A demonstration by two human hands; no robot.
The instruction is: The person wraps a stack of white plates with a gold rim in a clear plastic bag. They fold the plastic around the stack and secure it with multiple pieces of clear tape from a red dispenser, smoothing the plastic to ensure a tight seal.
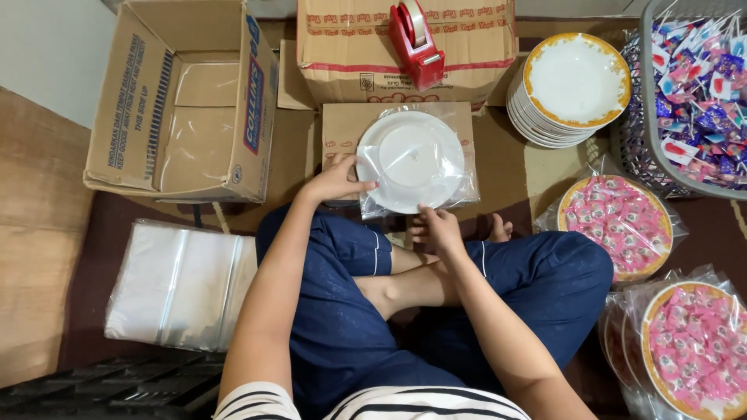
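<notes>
Shirt (373, 404): striped, at bottom edge, closest to the lens; blue trousers (342, 311) just beyond, legs crossed.
Plate (410, 161): white, inside a clear bag (459, 187), lying flat on a cardboard sheet (342, 124) in front of the knees.
Left hand (338, 180): on the plate's left rim, thumb over the bag, fingers curled under; gripping bag and plate together.
Right hand (438, 228): at the plate's near edge, fingertips pinching the bag's open end.
Tape dispenser (416, 43): red, standing on a closed carton (350, 47) just behind the plate.
Open carton (187, 101): left of the plate, on its side, mouth toward the camera; only a clear liner seen inside.
Bag stack (183, 284): flat clear bags, on the floor beside the left knee.
Plate stack (572, 85): white bowls with gold rims, unbagged, right of the closed carton.
Basket (650, 117): grey, far right; full of wrapped sweets in mixed colours.
Filled plates (618, 222): gold-rimmed, heaped with pink sweets, each sealed in a clear bag; one near the right knee, more stacked at lower right (692, 350).
</notes>
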